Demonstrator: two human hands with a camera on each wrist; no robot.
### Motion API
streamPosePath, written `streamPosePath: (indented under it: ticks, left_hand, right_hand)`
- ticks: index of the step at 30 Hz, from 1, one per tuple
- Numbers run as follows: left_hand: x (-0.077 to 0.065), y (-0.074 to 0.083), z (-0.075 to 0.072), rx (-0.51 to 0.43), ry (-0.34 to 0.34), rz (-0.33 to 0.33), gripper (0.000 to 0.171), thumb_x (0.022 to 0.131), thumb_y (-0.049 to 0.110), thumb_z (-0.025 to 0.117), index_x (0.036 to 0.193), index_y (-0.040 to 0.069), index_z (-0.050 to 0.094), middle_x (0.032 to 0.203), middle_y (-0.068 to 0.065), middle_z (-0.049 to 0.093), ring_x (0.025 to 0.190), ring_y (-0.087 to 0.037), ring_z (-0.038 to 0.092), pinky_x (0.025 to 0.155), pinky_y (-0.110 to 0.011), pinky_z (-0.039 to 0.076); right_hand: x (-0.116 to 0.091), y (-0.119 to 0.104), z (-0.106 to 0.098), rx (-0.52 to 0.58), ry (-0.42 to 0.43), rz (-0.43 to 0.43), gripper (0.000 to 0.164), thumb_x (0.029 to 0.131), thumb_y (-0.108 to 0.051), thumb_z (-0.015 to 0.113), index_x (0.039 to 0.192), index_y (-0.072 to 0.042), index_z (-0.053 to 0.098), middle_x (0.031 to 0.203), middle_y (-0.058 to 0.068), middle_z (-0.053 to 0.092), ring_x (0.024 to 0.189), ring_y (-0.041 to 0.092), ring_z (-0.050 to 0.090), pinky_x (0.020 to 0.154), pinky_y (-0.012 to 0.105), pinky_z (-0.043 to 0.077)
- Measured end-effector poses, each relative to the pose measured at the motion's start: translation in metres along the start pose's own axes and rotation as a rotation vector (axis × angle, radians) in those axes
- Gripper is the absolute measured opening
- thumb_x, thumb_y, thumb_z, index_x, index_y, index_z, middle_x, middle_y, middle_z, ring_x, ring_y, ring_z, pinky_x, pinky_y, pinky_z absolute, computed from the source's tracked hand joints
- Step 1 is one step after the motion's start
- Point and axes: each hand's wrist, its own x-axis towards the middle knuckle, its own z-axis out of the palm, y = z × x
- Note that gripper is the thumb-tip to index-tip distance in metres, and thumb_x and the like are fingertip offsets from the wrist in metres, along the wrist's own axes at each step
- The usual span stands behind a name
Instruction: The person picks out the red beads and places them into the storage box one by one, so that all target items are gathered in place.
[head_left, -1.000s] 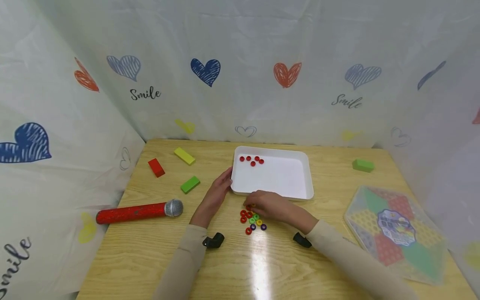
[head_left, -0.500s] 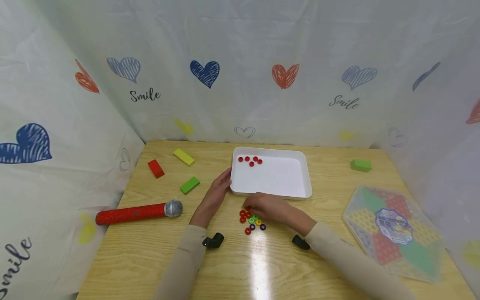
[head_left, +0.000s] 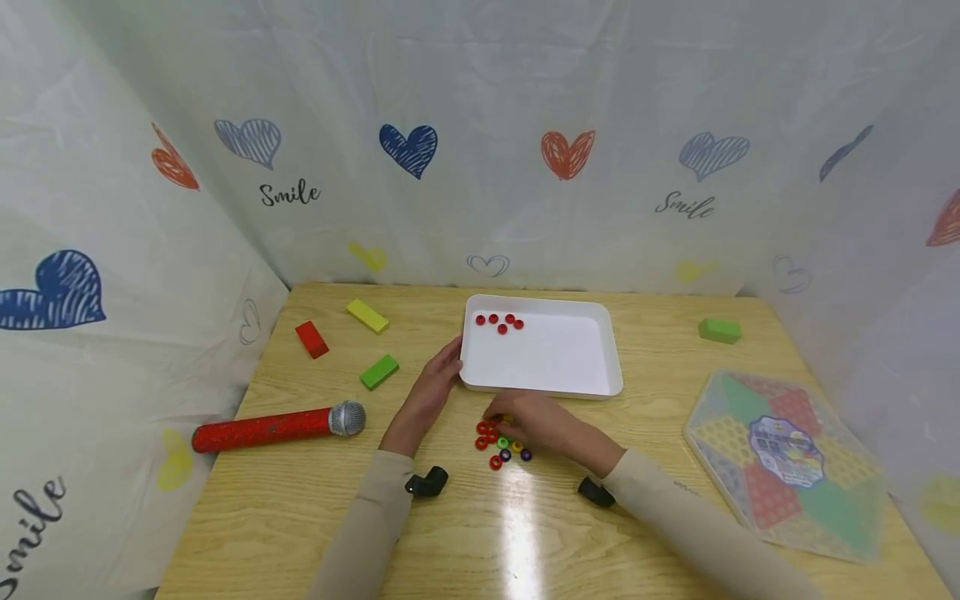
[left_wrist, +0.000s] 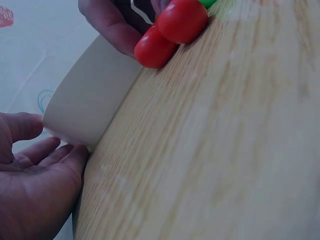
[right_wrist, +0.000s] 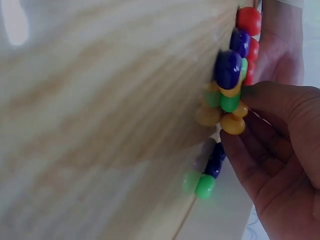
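White tray (head_left: 555,358) on table (head_left: 300,517), long axis running left-right. Left hand (head_left: 429,390), fingers loosely extended, touches tray's left end. Right hand (head_left: 542,422), fingers bent, at coloured rings (right_wrist: 230,102) near tray's front; pinch unclear. Visible rings lie flat, holes up.

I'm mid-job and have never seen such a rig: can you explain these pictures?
No machine here: you see a person's left hand and right hand, both bare. The wide picture is taken from the person's head, each close-up from one wrist. On the wooden table stands a white tray with five red rings inside. Nearer the person lies a cluster of coloured rings; elsewhere are blocks, a red microphone and a flat patterned case. The left hand touches the tray's left side. The right hand is at the cluster; whether it grips a ring is unclear.
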Motion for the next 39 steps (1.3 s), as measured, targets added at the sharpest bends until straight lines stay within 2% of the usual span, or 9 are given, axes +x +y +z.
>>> streamPosePath:
  ticks: [9,13,20,25,31,39]
  left_hand:
    - [0.002,-0.002,-0.002,-0.001,-0.007,-0.005,0.05,0.104,0.011,0.036,0.153,0.017,0.028,0.158,0.001,0.025,0.146,-0.014,0.02,0.119,-0.036,0.018]
    - [0.002,-0.001,-0.002,-0.006,-0.004,-0.01,0.05,0.104,0.011,0.035,0.153,0.016,0.028,0.159,0.001,0.024,0.146,-0.014,0.02,0.12,-0.036,0.017]
    - [0.001,0.001,-0.002,0.0,-0.008,-0.015,0.05,0.104,0.01,0.035,0.153,0.015,0.027,0.159,0.0,0.023,0.146,-0.014,0.019,0.12,-0.037,0.017]
    - [0.001,0.001,-0.001,-0.003,-0.011,-0.019,0.05,0.104,0.01,0.036,0.153,0.015,0.027,0.159,0.0,0.024,0.146,-0.013,0.019,0.12,-0.037,0.017]
    - [0.0,0.001,-0.001,-0.014,-0.004,-0.014,0.05,0.104,0.01,0.037,0.153,0.015,0.028,0.159,-0.001,0.025,0.146,-0.014,0.02,0.12,-0.036,0.017]
    - [0.0,0.0,-0.001,-0.019,-0.007,-0.012,0.051,0.103,0.01,0.037,0.153,0.014,0.027,0.159,-0.003,0.024,0.147,-0.016,0.019,0.12,-0.038,0.016]
  right_hand:
    - [-0.004,-0.001,-0.001,0.039,0.028,0.025,0.015,0.091,-0.019,0.066,0.104,-0.016,0.072,0.1,-0.009,0.067,0.09,0.003,0.06,0.079,0.022,0.052]
    - [-0.006,-0.001,-0.009,0.124,0.051,0.026,0.016,0.092,-0.016,0.065,0.106,-0.013,0.071,0.102,-0.007,0.065,0.092,0.004,0.058,0.082,0.024,0.052]
    - [-0.007,0.008,-0.028,0.296,0.156,-0.039,0.019,0.088,-0.004,0.068,0.106,-0.006,0.069,0.102,-0.001,0.066,0.091,0.008,0.06,0.08,0.025,0.054]
    - [-0.009,0.018,-0.038,0.399,0.181,-0.019,0.02,0.087,-0.001,0.067,0.108,-0.003,0.067,0.105,0.001,0.064,0.097,0.012,0.063,0.082,0.025,0.056]
    - [-0.007,0.035,-0.05,0.384,0.216,0.029,0.021,0.088,-0.004,0.067,0.109,-0.005,0.067,0.106,-0.002,0.063,0.099,0.011,0.063,0.084,0.023,0.055]
    - [0.001,0.065,-0.071,0.33,0.232,0.098,0.022,0.088,-0.006,0.068,0.11,-0.005,0.067,0.105,-0.001,0.064,0.098,0.015,0.064,0.083,0.028,0.057]
